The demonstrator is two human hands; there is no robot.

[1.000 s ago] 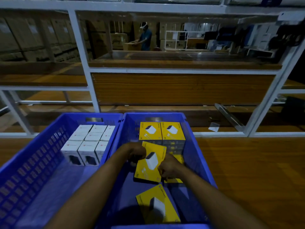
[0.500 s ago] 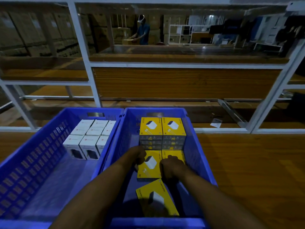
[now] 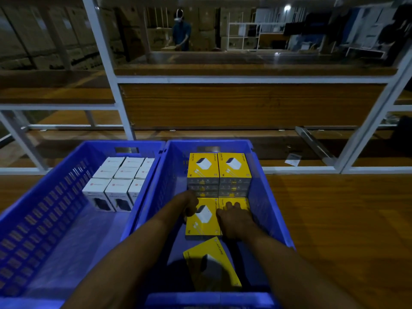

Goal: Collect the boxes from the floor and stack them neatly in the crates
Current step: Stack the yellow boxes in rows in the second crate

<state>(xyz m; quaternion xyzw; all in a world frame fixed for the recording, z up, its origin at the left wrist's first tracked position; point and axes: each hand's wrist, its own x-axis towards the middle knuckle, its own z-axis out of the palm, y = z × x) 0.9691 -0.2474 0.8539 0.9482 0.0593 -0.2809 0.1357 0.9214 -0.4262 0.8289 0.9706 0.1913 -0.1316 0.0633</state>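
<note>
Two blue crates stand side by side, walls touching, on a brown wooden floor [image 3: 334, 219] in a dim storeroom. A white metal shelf frame [image 3: 111, 90] rises just behind them, and far beyond it a person [image 3: 181, 30] stands among cardboard cartons. A paper slip [image 3: 293, 159] lies on the low shelf board to the right.

The left crate [image 3: 55, 197] holds white boxes [image 3: 120, 181] packed upright in its far right corner; bare bottom shows across its near half. In the right crate [image 3: 269, 208], a yellow stack [image 3: 218, 168] two boxes wide sits against the far wall. Just in front of it the near yellow box [image 3: 201, 221] lies flat. The left hand [image 3: 189, 204] has its grip clamped on that box's far left edge, fingers curled. The right hand [image 3: 234, 219] rests with its grip apart, fingers flat on a second yellow box [image 3: 244, 201] beside the first. A loose yellow box [image 3: 214, 262] lies askew near the front wall, with bare crate bottom to its left. Open floor spreads to the right of the crates.
</note>
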